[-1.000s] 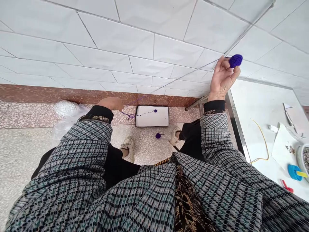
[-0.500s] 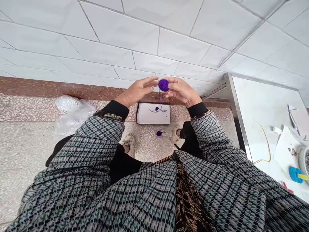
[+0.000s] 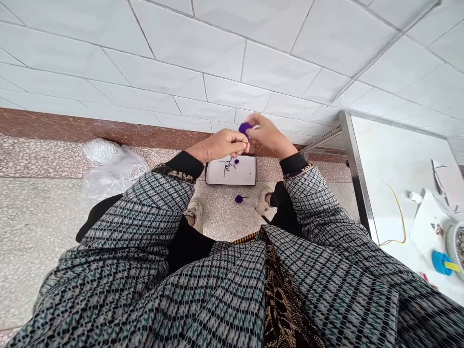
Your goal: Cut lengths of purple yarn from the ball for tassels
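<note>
A small purple ball of yarn (image 3: 245, 128) is held up in the fingers of my right hand (image 3: 266, 131), which is slightly blurred. My left hand (image 3: 227, 144) is closed just beside it, thumb and forefinger pinched together below the ball, on what looks like the purple strand; the strand is mostly hidden. Beneath the hands, a shallow white box (image 3: 235, 176) with a dark rim lies on the floor. Loose purple yarn (image 3: 229, 164) and a tiny purple ball (image 3: 237, 161) are inside it. Another purple ball (image 3: 239, 198) with a short tail rests on the floor in front of the box.
Clear plastic bags (image 3: 110, 169) with white yarn-like material lie on the left. A white table (image 3: 395, 159) with a metal edge stands on the right, bearing a yellow cord (image 3: 403, 222), a blue object (image 3: 441, 262) and papers. A tiled wall (image 3: 224, 58) rises ahead.
My left hand has moved right and closed its fingers by the ball, where before it was apart and open. My right hand still holds the ball. The loose yarn in the box has shifted left.
</note>
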`<state>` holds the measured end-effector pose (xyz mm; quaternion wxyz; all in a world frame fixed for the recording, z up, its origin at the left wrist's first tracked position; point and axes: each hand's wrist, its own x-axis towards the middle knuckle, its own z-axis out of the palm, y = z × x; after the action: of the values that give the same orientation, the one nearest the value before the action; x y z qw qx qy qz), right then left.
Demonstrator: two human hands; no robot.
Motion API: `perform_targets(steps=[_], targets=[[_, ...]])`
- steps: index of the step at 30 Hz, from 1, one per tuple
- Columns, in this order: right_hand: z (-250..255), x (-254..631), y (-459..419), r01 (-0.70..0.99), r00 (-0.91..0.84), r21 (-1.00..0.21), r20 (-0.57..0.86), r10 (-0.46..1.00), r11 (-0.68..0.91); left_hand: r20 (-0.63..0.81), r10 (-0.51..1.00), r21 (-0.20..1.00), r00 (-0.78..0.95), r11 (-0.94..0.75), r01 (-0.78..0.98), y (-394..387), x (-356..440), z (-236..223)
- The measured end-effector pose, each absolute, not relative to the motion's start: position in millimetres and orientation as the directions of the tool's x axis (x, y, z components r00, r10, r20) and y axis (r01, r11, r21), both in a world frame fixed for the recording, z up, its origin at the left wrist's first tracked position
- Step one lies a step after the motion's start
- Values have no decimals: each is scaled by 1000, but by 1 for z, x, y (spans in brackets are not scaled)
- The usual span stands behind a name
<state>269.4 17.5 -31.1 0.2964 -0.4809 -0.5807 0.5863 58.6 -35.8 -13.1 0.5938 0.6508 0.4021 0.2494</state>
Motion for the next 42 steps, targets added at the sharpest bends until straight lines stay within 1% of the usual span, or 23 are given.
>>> perform_targets(steps=[1,2,3,4,5,6,7,9,11,12,14,17,21,24,26,28,31,35,37,39,42], targets=[[-31,271,15,272,-486,-953,-252,837,-130,-149,830,975,537,34,218,-33,55,-13],[-31,274,13,287,-606,-950,-277,746,-120,-142,848,977,510,39,208,-30,51,-14],[-30,277,11,256,-702,-958,-275,657,-128,-136,867,980,480,45,196,-27,47,-14],[-29,280,11,183,-762,-971,-238,603,-152,-130,883,983,451,54,178,-24,44,-15],[-27,282,12,78,-779,-981,-170,604,-176,-128,895,986,428,68,154,-21,41,-16],[-26,284,14,-40,-751,-982,-94,654,-186,-133,901,988,413,87,127,-20,39,-16],[-24,286,17,-148,-683,-973,-28,730,-176,-146,899,988,413,112,104,-20,38,-15],[-22,286,24,-293,-481,-949,42,876,-115,-181,874,984,450,163,77,-23,40,-13],[-19,283,28,-323,-318,-944,36,948,-73,-199,844,980,499,188,72,-27,44,-10],[-17,282,28,-320,-274,-945,20,961,-71,-200,836,979,510,194,66,-28,46,-9],[-13,281,26,-337,-250,-938,1,968,-86,-201,846,978,495,202,51,-29,48,-9],[-8,284,18,-392,-314,-910,-5,949,-134,-216,877,975,430,215,51,-27,47,-15],[-6,291,13,-376,-422,-896,-61,904,-236,-241,892,962,381,271,-24,-26,43,-21],[-9,292,15,-383,-489,-882,-57,870,-273,-219,897,955,385,277,-104,-27,43,-22],[-9,291,17,-390,-479,-887,-35,877,-248,-194,893,959,405,259,-113,-28,43,-22],[-7,291,18,-380,-426,-903,-23,905,-202,-192,875,964,443,253,-81,-28,45,-22],[-1,294,17,-319,-364,-934,-37,931,-161,-207,836,968,508,250,-17,-28,47,-21],[3,307,17,-295,-459,-942,-9,888,-162,-158,853,982,498,187,-8,-27,45,-22],[3,314,19,-296,-468,-945,17,883,-139,-121,875,989,468,149,-22,-25,43,-23],[1,318,22,-262,-417,-960,22,909,-97,-104,882,992,460,123,-11,-24,42,-24],[-4,309,27,-212,-305,-977,35,952,-32,-126,837,992,533,87,96,-25,44,-24]])
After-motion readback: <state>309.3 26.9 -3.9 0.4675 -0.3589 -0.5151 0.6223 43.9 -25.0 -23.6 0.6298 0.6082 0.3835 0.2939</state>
